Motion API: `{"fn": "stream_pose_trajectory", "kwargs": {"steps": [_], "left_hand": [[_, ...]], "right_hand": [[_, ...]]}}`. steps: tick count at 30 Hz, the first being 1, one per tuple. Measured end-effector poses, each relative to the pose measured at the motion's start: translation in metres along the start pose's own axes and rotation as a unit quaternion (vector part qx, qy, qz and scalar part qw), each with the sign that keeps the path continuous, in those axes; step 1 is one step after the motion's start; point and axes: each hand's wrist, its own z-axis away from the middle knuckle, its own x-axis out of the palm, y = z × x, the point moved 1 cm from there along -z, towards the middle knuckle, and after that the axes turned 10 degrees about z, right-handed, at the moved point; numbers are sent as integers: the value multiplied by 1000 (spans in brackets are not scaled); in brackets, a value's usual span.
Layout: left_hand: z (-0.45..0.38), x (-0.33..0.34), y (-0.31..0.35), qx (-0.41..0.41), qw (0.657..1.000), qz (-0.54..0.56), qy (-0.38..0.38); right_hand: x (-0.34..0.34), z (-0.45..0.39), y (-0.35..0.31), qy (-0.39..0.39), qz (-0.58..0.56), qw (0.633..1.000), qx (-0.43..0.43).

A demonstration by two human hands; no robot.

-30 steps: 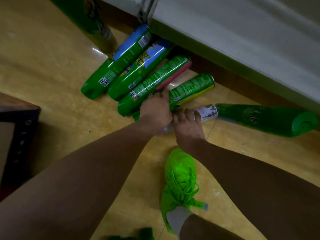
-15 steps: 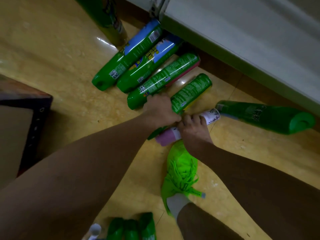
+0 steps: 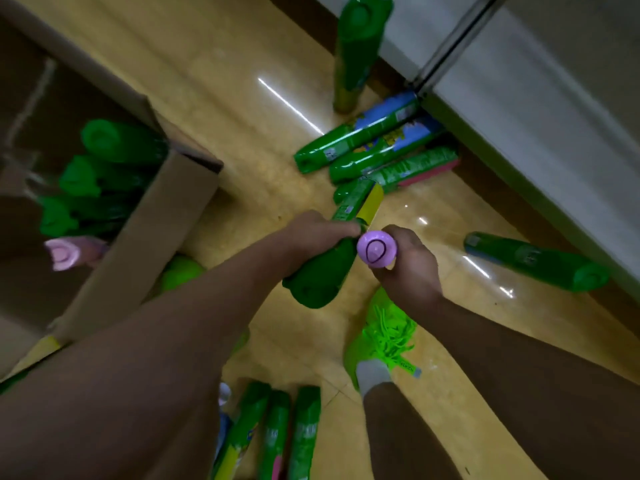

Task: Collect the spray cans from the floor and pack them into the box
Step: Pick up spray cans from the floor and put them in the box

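Observation:
My left hand [image 3: 317, 230] grips a green spray can [image 3: 322, 275] with a yellow-sided body, lifted off the floor, its cap toward me. Close beside it, my right hand [image 3: 410, 268] grips a can with a pink cap [image 3: 376, 252], held cap-up; its body is hidden by the hand. The open cardboard box [image 3: 138, 237] stands at the left with several green-capped cans [image 3: 104, 168] and one pink-capped can [image 3: 65, 252] inside. Three cans [image 3: 374, 150] lie side by side on the floor beyond my hands.
One green can [image 3: 356, 46] stands upright near the white cabinet [image 3: 536, 98]. Another green can [image 3: 540, 261] lies at the right by the cabinet base. Three more cans [image 3: 277, 431] lie near my legs. My green shoe [image 3: 384, 334] is below my right hand.
Both hands have lifted their cans off the floor and tipped them cap-up. The view has swung left, bringing the box into sight.

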Motion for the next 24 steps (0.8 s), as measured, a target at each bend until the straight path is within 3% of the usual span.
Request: {"fn": "stream_pose_trajectory", "kwargs": {"steps": [6,14,20,24], "left_hand": [[74,-74,-9,-38,982,187,15],[186,-176,3,5,947,318,35],[246,-242,2,29,929,357,96],[265,-281,-5,22,942,308,130]], "right_hand": [[-25,-12,-104,41,-21,999,-15],[-64,-25,-237,61,-13,995,-76],[-91,-29,-334,106,-51,983,-142],[-105,-35,-383,138,-60,975,-163]]}}
